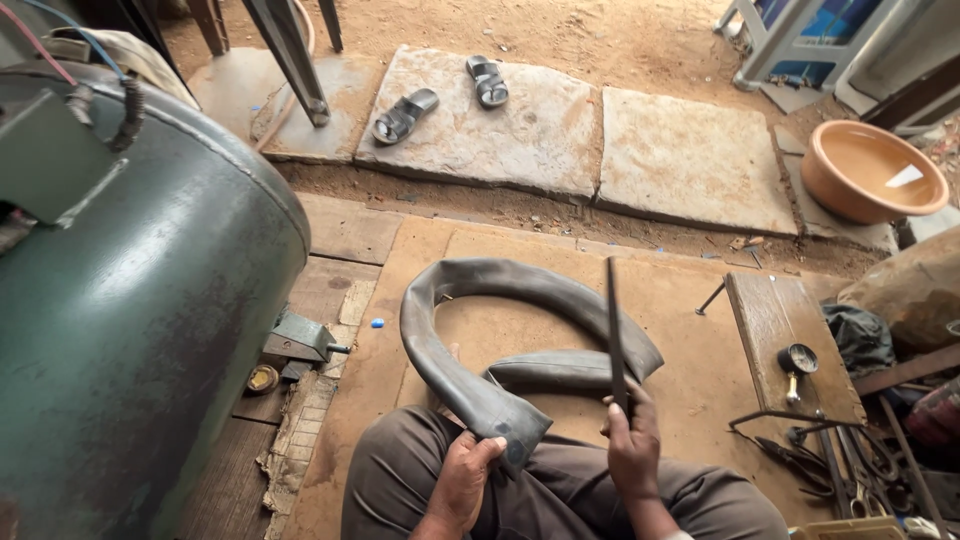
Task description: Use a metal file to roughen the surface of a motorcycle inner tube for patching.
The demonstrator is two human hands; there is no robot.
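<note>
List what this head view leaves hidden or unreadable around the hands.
- Rubber inner tube: the spot under the left hand is covered by its fingers.
- Thin dark rod: its lower end is hidden in the right hand.
- Small gauge: dial too small to read.
- Green tank: cut off by the left edge.

Green tank cut off left & bottom; tool pile at right edge too jumbled to ID.

Person's body only: both forearms bare, no sleeves in view, no gloves. Left hand and right hand bare, no rings, watch or bands that I can make out. Brown-grey trousers, plain loose cloth, creased over both thighs, no visible pockets, seams or markings. Feet and torso out of frame.
</note>
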